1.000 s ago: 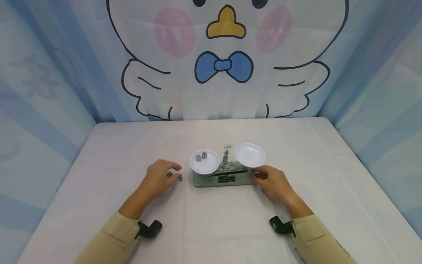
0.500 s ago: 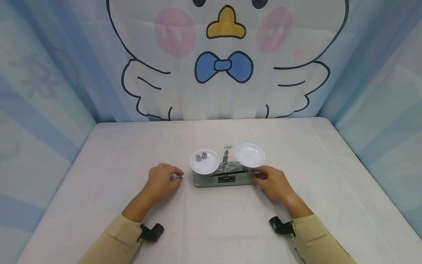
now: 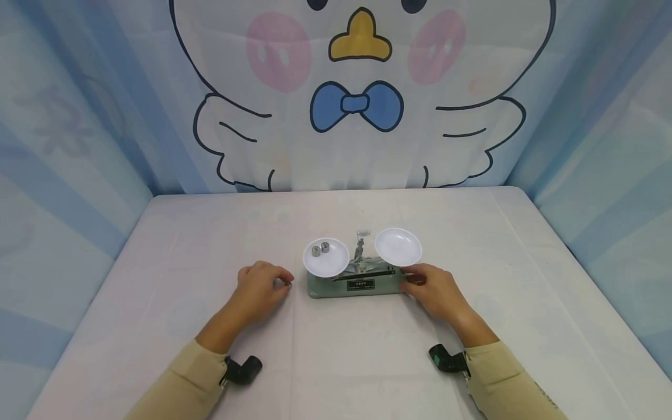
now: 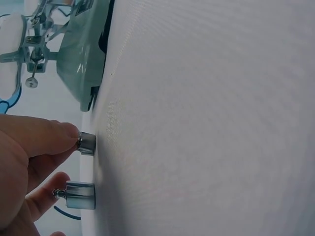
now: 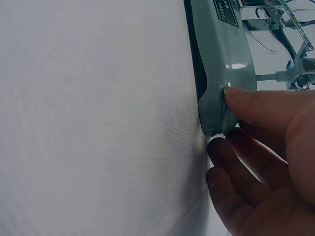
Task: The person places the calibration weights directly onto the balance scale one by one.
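A green balance scale (image 3: 331, 287) with two white pans stands on the table. Two small metal weights (image 3: 321, 249) sit in its left pan, while the right pan (image 3: 398, 246) bears nothing. Left of the scale, my left hand (image 3: 261, 290) pinches the knob of a small metal weight (image 4: 88, 144) between thumb and finger; the weight stands at the tabletop. A larger knobbed weight (image 4: 81, 195) stands beside it, near my other fingers. My right hand (image 3: 434, 290) holds the right end of the scale's base (image 5: 221, 105), thumb on the front and fingers behind.
A white cloth covers the table (image 3: 346, 361). Behind it hangs a curtain (image 3: 357, 157) with a cartoon bird, and blue curtains close off both sides. Each wrist wears a black camera (image 3: 244, 370).
My left hand has moved slightly down and right, and its thumb and finger have come together on the smaller weight. The right hand and the scale have not moved.
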{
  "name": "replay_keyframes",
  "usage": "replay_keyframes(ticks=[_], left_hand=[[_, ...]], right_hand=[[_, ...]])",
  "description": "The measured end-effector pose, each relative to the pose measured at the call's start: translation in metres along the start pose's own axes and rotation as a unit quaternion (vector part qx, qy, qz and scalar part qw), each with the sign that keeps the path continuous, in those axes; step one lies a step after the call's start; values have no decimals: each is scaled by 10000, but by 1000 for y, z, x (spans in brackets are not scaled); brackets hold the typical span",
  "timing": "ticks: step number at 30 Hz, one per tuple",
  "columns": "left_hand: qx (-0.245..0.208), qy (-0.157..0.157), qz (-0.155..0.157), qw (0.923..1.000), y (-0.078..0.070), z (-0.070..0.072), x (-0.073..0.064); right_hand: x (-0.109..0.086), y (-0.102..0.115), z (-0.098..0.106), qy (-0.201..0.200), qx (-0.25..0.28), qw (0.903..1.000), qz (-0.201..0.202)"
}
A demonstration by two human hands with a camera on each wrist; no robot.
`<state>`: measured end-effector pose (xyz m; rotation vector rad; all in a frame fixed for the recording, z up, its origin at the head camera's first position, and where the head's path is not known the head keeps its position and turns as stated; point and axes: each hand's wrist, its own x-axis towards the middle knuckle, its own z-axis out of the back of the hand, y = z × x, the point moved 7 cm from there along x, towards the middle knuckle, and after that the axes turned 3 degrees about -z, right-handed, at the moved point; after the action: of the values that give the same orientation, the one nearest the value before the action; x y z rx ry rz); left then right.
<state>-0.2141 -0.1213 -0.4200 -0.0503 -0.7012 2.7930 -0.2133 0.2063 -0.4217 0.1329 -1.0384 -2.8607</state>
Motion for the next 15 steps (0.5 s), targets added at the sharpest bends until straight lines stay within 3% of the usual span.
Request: replay_keyframes(ticks=[15], left_hand=[[145, 49, 67, 9999, 0, 0, -1]], right_hand=[[-1, 0, 0, -15, 9, 10000, -47]])
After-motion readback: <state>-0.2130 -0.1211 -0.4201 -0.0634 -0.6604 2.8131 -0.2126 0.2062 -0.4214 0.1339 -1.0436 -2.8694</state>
